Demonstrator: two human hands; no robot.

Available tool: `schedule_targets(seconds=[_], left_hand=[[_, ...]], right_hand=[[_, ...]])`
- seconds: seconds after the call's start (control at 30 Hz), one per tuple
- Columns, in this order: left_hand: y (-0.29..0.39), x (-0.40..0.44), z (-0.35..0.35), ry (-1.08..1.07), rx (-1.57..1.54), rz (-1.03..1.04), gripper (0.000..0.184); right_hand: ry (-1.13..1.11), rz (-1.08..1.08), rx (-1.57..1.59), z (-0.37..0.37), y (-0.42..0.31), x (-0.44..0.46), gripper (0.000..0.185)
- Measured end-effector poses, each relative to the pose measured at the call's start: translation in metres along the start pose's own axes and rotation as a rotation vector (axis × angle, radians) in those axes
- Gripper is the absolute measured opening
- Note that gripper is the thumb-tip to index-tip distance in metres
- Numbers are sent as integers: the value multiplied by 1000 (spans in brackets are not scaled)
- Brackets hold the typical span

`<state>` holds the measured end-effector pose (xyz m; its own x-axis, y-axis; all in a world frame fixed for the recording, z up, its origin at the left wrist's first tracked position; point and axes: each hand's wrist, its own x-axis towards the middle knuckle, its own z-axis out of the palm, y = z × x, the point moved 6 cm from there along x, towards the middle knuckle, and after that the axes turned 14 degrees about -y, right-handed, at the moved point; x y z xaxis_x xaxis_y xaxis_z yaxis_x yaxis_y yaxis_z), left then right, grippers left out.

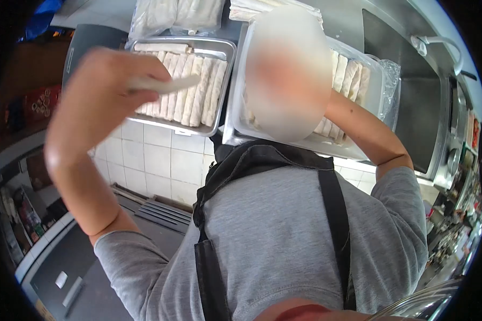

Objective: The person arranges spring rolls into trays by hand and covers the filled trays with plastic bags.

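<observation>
My left hand [118,77] is closed around a pale roll [179,84], holding it above a metal tray [227,69]. Side by side in this tray lie several long white rolls [198,96], with one set crosswise along the back. Over the translucent plastic container [240,115] on the right, a round blurred patch covers most of my right hand [286,80], so its fingers and anything in them are hidden. More white rolls [351,80] show in that container beside my right forearm.
Behind the metal tray lie clear bags of pale rolls [185,15]. More wrapped pale pieces [243,9] sit behind the container. At the right are a sink basin [418,117] and a tap [439,40]. Crumpled clear plastic [391,88] touches the container's right side.
</observation>
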<state>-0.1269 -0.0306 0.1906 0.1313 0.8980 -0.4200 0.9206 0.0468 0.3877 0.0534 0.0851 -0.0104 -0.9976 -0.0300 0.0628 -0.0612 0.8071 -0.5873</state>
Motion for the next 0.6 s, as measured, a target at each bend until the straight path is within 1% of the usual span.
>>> schedule_targets(seconds=[0.07,0.1,0.2,0.27,0.3,0.33,0.4,0.47,0.53,0.6], left_hand=[[18,-12,-23,197,-206,-105,18],[31,-10,-32,251,-260,-76,17],[54,3,-36,225,-196,35,20],[87,22,-4,301,-264,49,22],[96,23,14,380,-196,87,24],[103,24,37,456,-125,125,26],[104,33,90,442,-289,40,29],[102,39,137,464,-460,-10,32],[93,47,181,501,-498,-67,36],[89,51,197,601,-424,-51,32]], right_hand=[[99,79,312,-13,-7,-3,16],[-15,231,707,-12,-11,-6,23],[-76,68,2026,-30,-33,-12,36],[92,170,2105,-53,-25,-21,38],[187,221,2136,-61,-17,-26,38],[171,245,1977,-62,-4,-32,42],[148,276,1661,-61,26,-37,51],[35,355,1505,-59,32,-36,52],[-63,388,1377,-56,36,-29,54],[-157,378,1277,-50,40,-14,55]])
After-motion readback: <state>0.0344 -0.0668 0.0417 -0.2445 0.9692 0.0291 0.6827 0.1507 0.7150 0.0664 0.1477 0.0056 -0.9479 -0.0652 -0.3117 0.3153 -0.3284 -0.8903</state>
